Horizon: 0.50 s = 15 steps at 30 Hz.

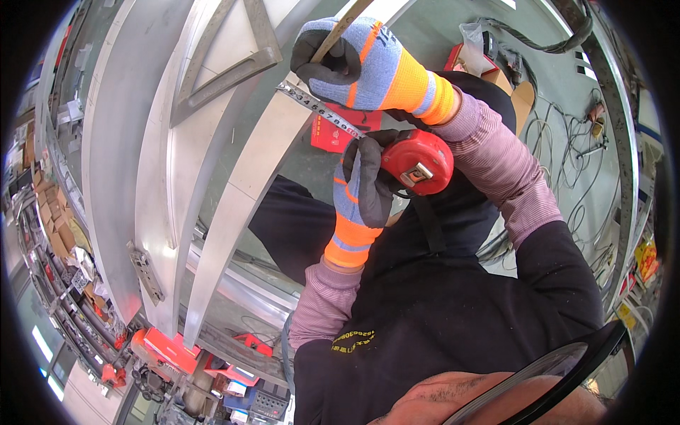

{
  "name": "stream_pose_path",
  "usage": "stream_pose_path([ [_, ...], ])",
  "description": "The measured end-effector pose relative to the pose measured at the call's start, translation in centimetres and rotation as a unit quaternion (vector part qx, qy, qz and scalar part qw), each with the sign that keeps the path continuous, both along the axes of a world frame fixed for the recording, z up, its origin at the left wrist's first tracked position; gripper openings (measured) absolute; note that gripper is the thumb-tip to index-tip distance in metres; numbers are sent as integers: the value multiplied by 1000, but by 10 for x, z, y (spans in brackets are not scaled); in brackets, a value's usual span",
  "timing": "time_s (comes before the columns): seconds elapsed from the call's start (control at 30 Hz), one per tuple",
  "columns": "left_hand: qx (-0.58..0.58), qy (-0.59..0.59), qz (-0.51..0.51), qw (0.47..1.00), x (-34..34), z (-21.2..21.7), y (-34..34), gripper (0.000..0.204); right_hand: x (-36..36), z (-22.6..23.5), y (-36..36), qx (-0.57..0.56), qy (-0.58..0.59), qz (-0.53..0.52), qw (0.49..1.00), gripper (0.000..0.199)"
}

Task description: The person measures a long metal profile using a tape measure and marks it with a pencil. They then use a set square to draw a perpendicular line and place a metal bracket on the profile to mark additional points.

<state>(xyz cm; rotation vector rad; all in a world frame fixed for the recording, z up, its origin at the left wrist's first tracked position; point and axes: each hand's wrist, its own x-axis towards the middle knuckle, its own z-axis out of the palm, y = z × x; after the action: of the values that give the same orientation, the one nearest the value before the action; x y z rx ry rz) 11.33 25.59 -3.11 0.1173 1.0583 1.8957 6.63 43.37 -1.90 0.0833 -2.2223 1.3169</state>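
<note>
My left hand (365,180), in a blue, orange and black work glove, is closed around a red tape measure (433,161). Its pulled-out blade (319,108) reaches across the upper end of a narrow curved metal strip (244,173), which has a thin line marked across it. Just above the blade is my right hand (347,60), gloved alike, its fingers curled round a slim brownish strip (345,27) that runs out of the top of the view. The far end of that strip is out of sight.
Left of the narrow strip lie wider curved metal panels (117,156), with a metal triangular frame (230,81) and a slotted metal plate (145,273) on them. A red box (336,127) sits below the hands. Loose cables (567,163) spread over the floor at right.
</note>
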Motion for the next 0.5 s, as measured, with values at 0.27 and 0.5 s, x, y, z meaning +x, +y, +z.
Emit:
stream_pose_path([
  [0.27,12,18,-15,1000,-1,-1,-1,45,6,-5,10,-77,-6,46,996,19],
  [0.5,20,-6,-21,1000,-1,-4,-2,44,7,0,7,-114,0,31,993,18],
])
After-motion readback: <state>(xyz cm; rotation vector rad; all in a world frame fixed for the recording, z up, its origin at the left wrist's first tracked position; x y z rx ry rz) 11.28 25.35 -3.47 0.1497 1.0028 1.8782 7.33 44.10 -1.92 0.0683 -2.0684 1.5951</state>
